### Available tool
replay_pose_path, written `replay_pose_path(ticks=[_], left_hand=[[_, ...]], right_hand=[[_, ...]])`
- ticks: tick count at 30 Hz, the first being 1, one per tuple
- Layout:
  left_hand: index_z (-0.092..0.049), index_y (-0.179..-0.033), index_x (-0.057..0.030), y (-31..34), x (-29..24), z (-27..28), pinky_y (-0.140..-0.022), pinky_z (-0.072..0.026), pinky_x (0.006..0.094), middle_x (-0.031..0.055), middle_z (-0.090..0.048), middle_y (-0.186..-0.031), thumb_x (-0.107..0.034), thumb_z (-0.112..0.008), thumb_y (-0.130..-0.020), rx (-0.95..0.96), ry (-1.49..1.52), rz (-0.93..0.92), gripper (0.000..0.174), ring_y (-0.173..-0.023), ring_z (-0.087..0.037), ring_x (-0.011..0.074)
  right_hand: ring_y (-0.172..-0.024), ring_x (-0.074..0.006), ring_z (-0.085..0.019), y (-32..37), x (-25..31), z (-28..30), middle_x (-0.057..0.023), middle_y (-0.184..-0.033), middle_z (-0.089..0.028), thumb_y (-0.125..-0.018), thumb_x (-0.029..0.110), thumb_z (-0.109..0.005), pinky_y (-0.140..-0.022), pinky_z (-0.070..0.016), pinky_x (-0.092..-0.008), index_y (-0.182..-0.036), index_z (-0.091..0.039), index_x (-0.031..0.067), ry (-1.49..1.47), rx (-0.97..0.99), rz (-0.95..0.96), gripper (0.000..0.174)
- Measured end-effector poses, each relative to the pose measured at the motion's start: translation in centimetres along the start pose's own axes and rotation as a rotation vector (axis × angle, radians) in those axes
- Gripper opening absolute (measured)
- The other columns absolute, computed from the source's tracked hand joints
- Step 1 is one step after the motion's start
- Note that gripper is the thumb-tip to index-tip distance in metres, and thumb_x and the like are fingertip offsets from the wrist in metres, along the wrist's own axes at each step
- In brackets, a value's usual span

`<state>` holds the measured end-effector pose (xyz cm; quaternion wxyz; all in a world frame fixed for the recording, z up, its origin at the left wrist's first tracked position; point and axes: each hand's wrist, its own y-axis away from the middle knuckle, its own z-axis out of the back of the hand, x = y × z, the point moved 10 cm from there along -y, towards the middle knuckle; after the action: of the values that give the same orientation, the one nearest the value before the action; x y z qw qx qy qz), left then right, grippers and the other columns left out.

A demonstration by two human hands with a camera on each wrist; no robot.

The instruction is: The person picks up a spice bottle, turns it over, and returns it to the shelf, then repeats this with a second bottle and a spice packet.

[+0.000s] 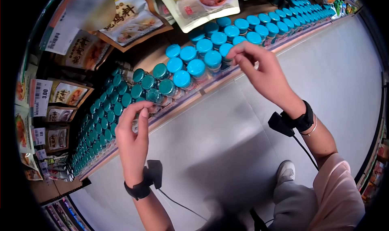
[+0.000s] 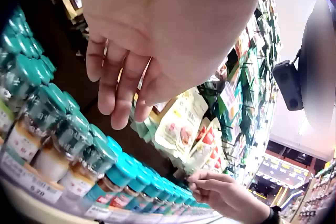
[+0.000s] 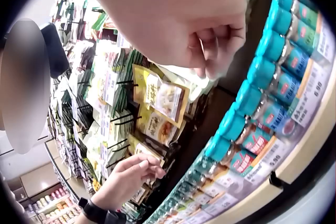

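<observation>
Rows of small jars stand on a shelf, some with dark green lids (image 1: 148, 82) and some with bright blue lids (image 1: 196, 68). My left hand (image 1: 133, 132) is over the front of the green-lidded group, holding nothing. In the left wrist view its fingers (image 2: 122, 92) hang relaxed, apart from the jars. My right hand (image 1: 263, 71) is at the front of the blue-lidded rows, its fingertips overlapping a lid in the head view. Seen from the right wrist, its fingers (image 3: 215, 50) are loosely bent with nothing between them, beside the blue-lidded jars (image 3: 260, 71).
Seasoning pouches (image 1: 131, 18) hang above and behind the jars, with price cards (image 1: 40, 97) among them. Price labels (image 3: 310, 90) run along the shelf's front edge. Grey tiled floor (image 1: 324, 69) lies before the shelf, and a shoe (image 1: 286, 171) stands on it.
</observation>
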<state>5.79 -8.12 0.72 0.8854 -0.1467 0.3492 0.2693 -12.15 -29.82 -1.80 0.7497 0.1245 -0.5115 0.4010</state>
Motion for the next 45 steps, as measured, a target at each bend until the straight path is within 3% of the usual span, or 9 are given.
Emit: replay_pose_path(ticks=[12, 16, 27, 31, 36, 39, 41, 43, 45], left_hand=[[-0.062, -0.113, -0.0025, -9.4, -1.1, -3.4, -0.092, -0.0439, 0.0288, 0.0080, -0.066, -0.109, -0.012, -0.054, -0.095, -0.130, 0.074, -0.258, 0.022, -0.102, -0.060, 0.0169], [-0.062, -0.113, -0.0032, -8.8, -0.9, -4.9, -0.091, -0.0459, 0.0390, 0.0163, -0.066, -0.106, -0.008, -0.052, -0.092, -0.258, 0.224, -0.167, 0.023, -0.100, -0.062, 0.0327], [-0.062, -0.113, -0.0022, -4.5, 2.4, -1.6, -0.098, -0.0410, 0.0302, 0.0077, -0.066, -0.113, -0.008, -0.048, -0.097, -0.269, 0.042, -0.131, 0.023, -0.109, -0.058, 0.0188], [-0.064, -0.108, -0.0035, -2.7, 0.1, -0.7, -0.095, -0.0419, 0.0343, 0.0116, -0.065, -0.108, -0.005, -0.051, -0.094, -0.170, -0.055, -0.187, 0.019, -0.104, -0.059, 0.0271], [-0.065, -0.104, -0.0034, 6.4, -0.3, -1.2, -0.091, -0.0442, 0.0360, 0.0117, -0.066, -0.103, 0.001, -0.052, -0.089, 0.165, 0.136, 0.002, 0.020, -0.099, -0.060, 0.0285], [-0.065, -0.101, -0.0042, 20.0, 6.3, -8.3, -0.082, -0.0479, 0.0431, 0.0146, -0.066, -0.101, -0.001, -0.054, -0.086, 0.522, 0.267, 0.301, 0.020, -0.096, -0.061, 0.0348], [-0.065, -0.104, -0.0082, 38.4, 14.1, -13.9, -0.081, -0.0492, 0.0416, 0.0134, -0.068, -0.099, -0.015, -0.056, -0.089, 0.690, 0.088, 0.472, 0.019, -0.093, -0.063, 0.0335], [-0.065, -0.104, -0.0076, 51.6, 19.2, -16.9, -0.081, -0.0496, 0.0411, 0.0133, -0.068, -0.098, -0.015, -0.056, -0.090, 0.886, 0.049, 0.817, 0.019, -0.093, -0.064, 0.0326], [-0.065, -0.104, -0.0069, 59.9, 20.4, -19.0, -0.081, -0.0499, 0.0406, 0.0132, -0.069, -0.098, -0.016, -0.055, -0.090, 0.947, 0.206, 1.200, 0.019, -0.092, -0.064, 0.0317]], right_hand=[[-0.105, -0.0295, -0.061, -6.6, 1.2, -5.9, -0.0135, -0.108, -0.066, -0.092, 0.009, -0.053, -0.091, -0.0475, -0.0380, -0.115, -0.061, 0.0033, 0.200, 0.194, 0.240, 0.025], [-0.103, -0.0343, -0.060, -7.2, 1.1, -6.7, -0.0165, -0.102, -0.068, -0.087, 0.011, -0.052, -0.090, -0.0475, -0.0436, -0.112, -0.065, 0.0038, 0.297, 0.108, 0.402, 0.029], [-0.112, -0.0310, -0.055, -7.8, 1.2, -10.8, -0.0133, -0.115, -0.065, -0.089, 0.019, -0.055, -0.108, -0.0267, -0.0509, -0.128, -0.056, 0.0076, 0.413, 0.072, 0.413, 0.041], [-0.110, -0.0306, -0.056, -7.0, 3.5, -7.3, -0.0134, -0.115, -0.064, -0.088, 0.016, -0.060, -0.101, -0.0382, -0.0439, -0.127, -0.056, 0.0066, 0.265, 0.218, 0.471, 0.041], [-0.096, -0.0239, -0.060, 4.6, 3.5, -3.4, -0.0060, -0.104, -0.065, -0.078, 0.044, -0.068, -0.086, -0.0443, -0.0381, -0.114, -0.064, 0.0104, 0.636, 0.981, 0.671, 0.049], [-0.100, -0.0239, -0.061, 25.8, -7.6, 4.1, -0.0065, -0.103, -0.068, -0.085, 0.059, -0.056, -0.085, -0.0445, -0.0393, -0.112, -0.065, 0.0101, 0.756, 1.893, 0.217, 0.057], [-0.116, -0.0337, -0.057, 43.6, -9.6, 13.0, -0.0142, -0.128, -0.061, -0.091, 0.056, -0.050, -0.100, -0.0424, -0.0452, -0.140, -0.046, 0.0088, 0.478, 2.387, -0.319, 0.069], [-0.129, -0.0313, -0.048, 64.1, -8.0, 18.1, -0.0171, -0.140, -0.051, -0.096, 0.040, -0.047, -0.106, -0.0377, -0.0411, -0.143, -0.042, 0.0059, -0.258, 2.272, -0.826, 0.058], [-0.127, -0.0306, -0.049, 69.9, -6.2, 19.1, -0.0165, -0.138, -0.053, -0.097, 0.040, -0.047, -0.105, -0.0385, -0.0409, -0.142, -0.043, 0.0060, -0.239, 2.066, -1.412, 0.056]])
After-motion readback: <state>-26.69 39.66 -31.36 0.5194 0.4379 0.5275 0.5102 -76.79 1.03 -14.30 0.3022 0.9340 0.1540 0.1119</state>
